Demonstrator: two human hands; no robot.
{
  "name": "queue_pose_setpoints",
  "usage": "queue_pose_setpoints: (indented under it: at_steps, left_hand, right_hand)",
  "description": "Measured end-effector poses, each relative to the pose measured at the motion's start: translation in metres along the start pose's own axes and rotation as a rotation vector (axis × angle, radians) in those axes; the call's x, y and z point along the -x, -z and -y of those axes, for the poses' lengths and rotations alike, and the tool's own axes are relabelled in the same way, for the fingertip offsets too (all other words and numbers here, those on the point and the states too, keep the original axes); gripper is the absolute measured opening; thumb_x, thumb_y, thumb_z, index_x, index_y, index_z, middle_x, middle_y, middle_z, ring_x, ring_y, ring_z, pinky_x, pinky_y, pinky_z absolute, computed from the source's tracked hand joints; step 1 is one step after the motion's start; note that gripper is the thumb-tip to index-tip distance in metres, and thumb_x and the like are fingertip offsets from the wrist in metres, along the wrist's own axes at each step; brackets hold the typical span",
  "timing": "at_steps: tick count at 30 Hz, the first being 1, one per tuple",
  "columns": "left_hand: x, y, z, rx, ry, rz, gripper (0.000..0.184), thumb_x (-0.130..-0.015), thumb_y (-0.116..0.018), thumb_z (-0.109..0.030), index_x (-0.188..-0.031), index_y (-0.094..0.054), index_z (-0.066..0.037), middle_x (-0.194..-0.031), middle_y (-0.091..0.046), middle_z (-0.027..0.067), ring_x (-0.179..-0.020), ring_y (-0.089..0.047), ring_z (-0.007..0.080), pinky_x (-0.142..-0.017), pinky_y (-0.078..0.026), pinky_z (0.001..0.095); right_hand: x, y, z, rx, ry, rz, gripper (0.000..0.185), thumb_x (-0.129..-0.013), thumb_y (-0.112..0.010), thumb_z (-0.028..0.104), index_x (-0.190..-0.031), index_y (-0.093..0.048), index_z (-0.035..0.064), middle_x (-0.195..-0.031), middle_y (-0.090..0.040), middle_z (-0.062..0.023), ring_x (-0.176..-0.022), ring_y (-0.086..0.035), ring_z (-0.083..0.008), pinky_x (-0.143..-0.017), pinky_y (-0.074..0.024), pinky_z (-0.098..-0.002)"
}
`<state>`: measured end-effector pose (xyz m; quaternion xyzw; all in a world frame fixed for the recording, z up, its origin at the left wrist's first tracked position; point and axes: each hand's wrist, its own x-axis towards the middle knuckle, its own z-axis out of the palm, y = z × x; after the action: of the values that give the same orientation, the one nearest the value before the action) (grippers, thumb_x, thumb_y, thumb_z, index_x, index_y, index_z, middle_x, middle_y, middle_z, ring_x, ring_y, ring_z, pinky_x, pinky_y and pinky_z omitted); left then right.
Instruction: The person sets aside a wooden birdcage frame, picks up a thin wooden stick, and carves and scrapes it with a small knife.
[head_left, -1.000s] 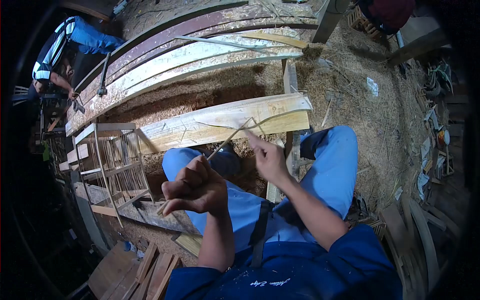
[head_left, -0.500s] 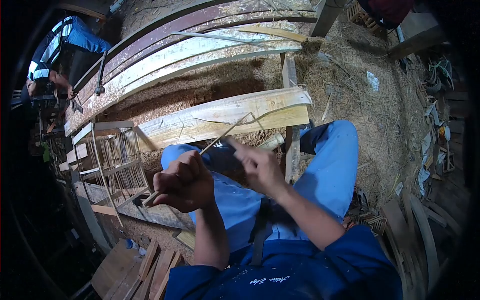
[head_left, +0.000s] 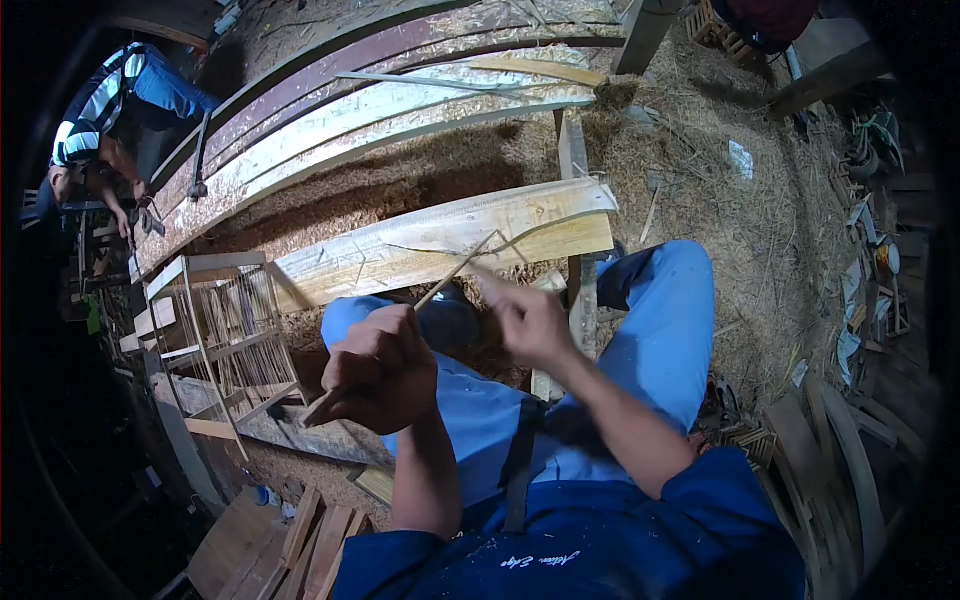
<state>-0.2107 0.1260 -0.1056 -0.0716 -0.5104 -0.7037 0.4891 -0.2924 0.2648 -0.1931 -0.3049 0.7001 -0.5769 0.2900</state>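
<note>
My left hand is closed in a fist around a thin wooden stick. The stick slants up and to the right, its far tip over the pale plank, while its near end pokes out below the fist. Close to the stick's right side is my right hand, its forefinger pointing along toward the stick and blurred. The other fingers of that hand are curled in, and whatever they may hold is hidden. Beyond both hands lies the pale plank, with a wavy edge and a few small slivers on it.
A slatted wooden frame stands at left. Long curved boards lie across the back, strewn with shavings. Another person bends over at the upper left. Wood pieces sit at lower left, and more strips at lower right.
My left fist has shifted slightly right and down with the stick. My right hand has moved a little to the right, its forefinger still near the stick.
</note>
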Motion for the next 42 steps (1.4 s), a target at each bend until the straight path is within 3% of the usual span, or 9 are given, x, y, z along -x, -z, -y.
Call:
queue_pose_setpoints:
  at_steps: [6,13,16,21,28,31,34,37,42]
  left_hand:
    - [0.006,0.012,0.001,0.124,0.028,-0.079,0.060,-0.103,-0.043,-0.064,-0.067,-0.028,-0.018,-0.057,-0.017,-0.0047,-0.052,-0.015,0.0105,-0.053,-0.015,0.0330]
    - [0.009,0.002,0.006,0.041,-0.015,-0.103,0.061,-0.104,-0.040,-0.064,-0.067,-0.027,-0.017,-0.056,-0.018,-0.0048,-0.052,-0.013,0.0095,-0.052,-0.015,0.0323]
    - [0.006,0.005,0.004,0.030,-0.012,-0.068,0.062,-0.104,-0.039,-0.063,-0.066,-0.026,-0.017,-0.056,-0.018,-0.0047,-0.052,-0.013,0.0098,-0.053,-0.015,0.0322]
    - [-0.003,-0.007,0.011,0.062,-0.031,-0.161,0.066,-0.104,-0.035,-0.067,-0.064,-0.027,-0.015,-0.053,-0.019,-0.0031,-0.049,-0.014,0.0104,-0.050,-0.015,0.0322]
    - [-0.002,0.001,0.009,0.085,-0.032,-0.181,0.065,-0.105,-0.035,-0.063,-0.064,-0.027,-0.014,-0.055,-0.019,-0.0031,-0.051,-0.014,0.0112,-0.052,-0.015,0.0329]
    - [0.000,0.000,0.009,0.113,-0.033,-0.115,0.065,-0.106,-0.035,-0.062,-0.063,-0.027,-0.014,-0.054,-0.019,-0.0032,-0.049,-0.013,0.0105,-0.050,-0.013,0.0327]
    - [-0.003,-0.002,0.006,0.096,0.015,-0.067,0.063,-0.104,-0.041,-0.064,-0.064,-0.026,-0.017,-0.058,-0.017,-0.0047,-0.053,-0.013,0.0102,-0.052,-0.014,0.0331]
    - [-0.001,-0.008,0.011,0.134,0.017,-0.020,0.064,-0.103,-0.041,-0.066,-0.063,-0.027,-0.017,-0.057,-0.017,-0.0049,-0.052,-0.013,0.0101,-0.052,-0.013,0.0334]
    - [-0.007,-0.014,0.013,0.143,0.020,-0.035,0.065,-0.103,-0.037,-0.068,-0.063,-0.027,-0.017,-0.056,-0.016,-0.0049,-0.051,-0.011,0.0101,-0.052,-0.014,0.0332]
  right_hand:
    - [-0.009,-0.009,-0.024,-0.052,-0.070,-0.133,0.040,-0.101,-0.049,0.003,-0.140,-0.058,0.0002,-0.127,-0.067,-0.0229,-0.115,-0.070,-0.0277,-0.095,-0.0552,-0.0341]
    - [0.010,-0.009,0.024,-0.081,0.208,-0.072,0.036,-0.102,-0.051,0.008,-0.135,-0.064,0.0035,-0.124,-0.069,-0.0236,-0.099,-0.075,-0.0269,-0.085,-0.0567,-0.0350]
    - [-0.007,0.003,-0.030,0.036,-0.177,-0.119,0.036,-0.100,-0.054,0.006,-0.136,-0.063,0.0035,-0.123,-0.071,-0.0214,-0.101,-0.075,-0.0272,-0.084,-0.0566,-0.0363]
    - [0.009,0.008,0.050,-0.033,0.116,-0.013,0.039,-0.100,-0.052,0.005,-0.138,-0.063,0.0077,-0.111,-0.074,-0.0209,-0.096,-0.075,-0.0265,-0.079,-0.0535,-0.0322]
    - [-0.001,0.018,0.048,-0.035,-0.195,0.149,0.039,-0.099,-0.055,0.009,-0.136,-0.063,0.0049,-0.131,-0.066,-0.0189,-0.116,-0.069,-0.0321,-0.094,-0.0555,-0.0350]
    - [0.010,0.001,0.034,-0.029,0.269,-0.037,0.039,-0.095,-0.055,0.002,-0.132,-0.066,0.0049,-0.123,-0.069,-0.0215,-0.108,-0.073,-0.0312,-0.088,-0.0577,-0.0377]
    - [-0.010,0.011,-0.023,0.134,-0.263,-0.054,0.042,-0.097,-0.052,0.002,-0.138,-0.063,0.0070,-0.118,-0.071,-0.0221,-0.102,-0.075,-0.0298,-0.082,-0.0578,-0.0394]
    - [-0.009,0.019,0.022,0.104,-0.274,0.030,0.043,-0.099,-0.050,0.003,-0.141,-0.060,0.0073,-0.116,-0.072,-0.0232,-0.092,-0.075,-0.0221,-0.081,-0.0556,-0.0353]
    - [-0.005,0.006,-0.013,-0.015,-0.210,-0.070,0.039,-0.101,-0.050,0.007,-0.138,-0.061,0.0035,-0.128,-0.067,-0.0222,-0.121,-0.067,-0.0276,-0.099,-0.0517,-0.0323]
